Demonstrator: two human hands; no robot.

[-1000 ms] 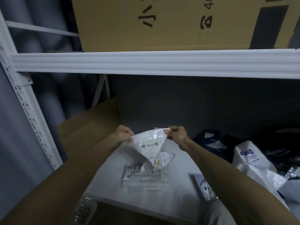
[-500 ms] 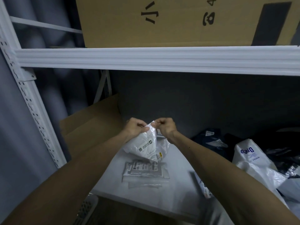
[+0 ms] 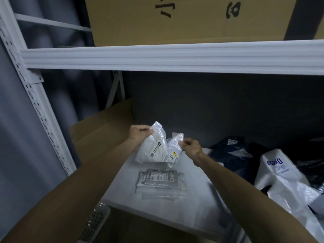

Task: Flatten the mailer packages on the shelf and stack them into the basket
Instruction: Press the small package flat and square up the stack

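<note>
Legible writing: the brown carton, on the tier above the flat stack, bore black characters and a telephone symbol, both cut off by the top of the frame. The white bag, well to the right of the stack, carried blue lettering, apparently "Dreo", seen inverted. Labels on the stack and on the white mailer showed barcodes and print too small to read.

The white mailer was held crumpled just above and behind the stack, off the shelf. The left hand gripped its upper left corner with curled fingers. The right hand pinched its right peak.

The basket, below and left of the stack, was mostly cut off. The dark mailers, right of the stack, lay in shadow, their number unclear.
</note>
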